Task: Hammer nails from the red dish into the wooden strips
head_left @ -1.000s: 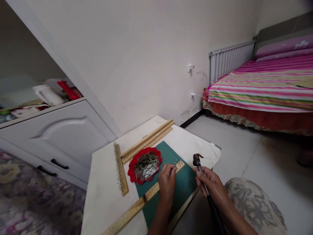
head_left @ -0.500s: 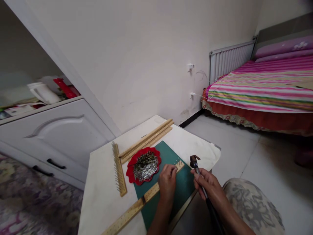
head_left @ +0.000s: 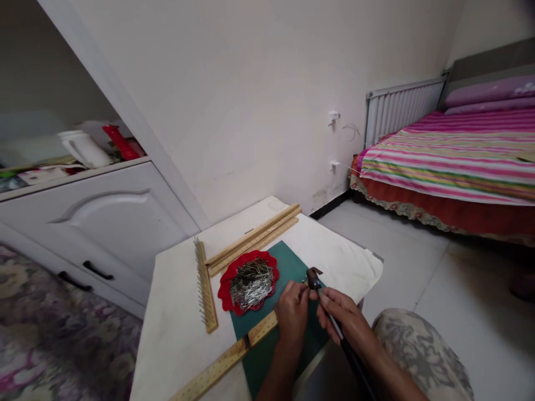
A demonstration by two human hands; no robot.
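Note:
My left hand is closed in a pinch on the far end of a long wooden strip lying across a green cutting mat; what the fingertips pinch is too small to make out. My right hand grips the dark handle of a small hammer, whose head sits right beside the left fingertips over the strip's end. A red dish of metal nails lies just left of the hands.
A wooden strip studded with upright nails and two plain wooden strips lie on the white table. White cabinet to the left, striped bed and radiator to the right, my patterned knee below.
My right hand has brought the hammer leftward and down, from clear of the strip to right beside my left fingertips. The left hand has stayed on the strip.

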